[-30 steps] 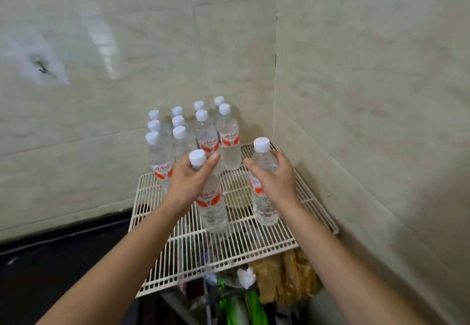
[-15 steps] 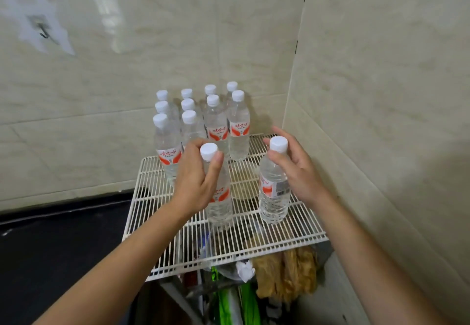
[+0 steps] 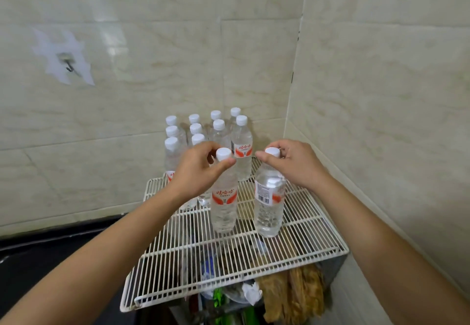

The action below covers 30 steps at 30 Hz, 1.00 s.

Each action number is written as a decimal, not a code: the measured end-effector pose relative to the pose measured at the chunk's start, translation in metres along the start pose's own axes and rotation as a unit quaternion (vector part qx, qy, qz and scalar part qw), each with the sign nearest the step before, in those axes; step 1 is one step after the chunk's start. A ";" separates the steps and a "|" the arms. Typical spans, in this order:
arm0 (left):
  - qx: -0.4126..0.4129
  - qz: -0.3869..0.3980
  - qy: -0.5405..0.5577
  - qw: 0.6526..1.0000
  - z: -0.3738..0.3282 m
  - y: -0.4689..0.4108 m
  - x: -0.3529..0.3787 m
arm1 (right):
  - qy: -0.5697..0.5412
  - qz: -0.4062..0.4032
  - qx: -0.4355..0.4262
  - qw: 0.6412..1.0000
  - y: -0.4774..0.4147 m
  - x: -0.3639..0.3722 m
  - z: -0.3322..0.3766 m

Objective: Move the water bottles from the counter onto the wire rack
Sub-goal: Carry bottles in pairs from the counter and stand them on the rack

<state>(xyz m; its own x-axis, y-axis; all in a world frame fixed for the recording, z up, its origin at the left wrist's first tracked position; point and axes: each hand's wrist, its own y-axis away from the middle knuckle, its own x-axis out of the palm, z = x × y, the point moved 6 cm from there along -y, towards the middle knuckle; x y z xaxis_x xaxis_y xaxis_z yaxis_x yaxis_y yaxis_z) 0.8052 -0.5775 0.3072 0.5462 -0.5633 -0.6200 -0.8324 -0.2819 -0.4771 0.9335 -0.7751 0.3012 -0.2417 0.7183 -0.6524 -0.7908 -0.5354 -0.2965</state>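
A white wire rack sits in the tiled corner. Several clear water bottles with white caps and red labels stand packed at its back. In front of them stand two more bottles upright on the wires. My left hand pinches the neck of the left front bottle just under its cap. My right hand holds the right front bottle around its cap and neck. Both bottle bases touch the rack.
Tiled walls close in behind and on the right. A dark counter lies to the left, below the rack. Under the rack are bags and green items. A wall hook is stuck high on the left.
Both hands slid up from the bottles' bodies to their caps and necks. The two front bottles now stand on the rack, closer to the back group. The camera tilted slightly.
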 end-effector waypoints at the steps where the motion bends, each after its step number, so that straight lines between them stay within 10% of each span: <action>1: 0.003 -0.006 -0.003 1.000 -0.002 -0.007 -0.001 | 0.011 -0.010 0.003 1.000 -0.008 0.001 0.002; 30: -0.028 0.028 -0.205 0.978 0.049 -0.082 0.015 | 0.117 -0.047 0.028 0.992 -0.097 0.056 0.002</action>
<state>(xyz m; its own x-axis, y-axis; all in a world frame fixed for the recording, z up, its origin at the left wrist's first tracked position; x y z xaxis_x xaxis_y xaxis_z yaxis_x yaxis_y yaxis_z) 0.8860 -0.5245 0.3064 0.4815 -0.2229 -0.8476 -0.8596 -0.3087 -0.4071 0.9957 -0.6819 0.2947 -0.0336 0.6369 -0.7702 -0.8353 -0.4410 -0.3283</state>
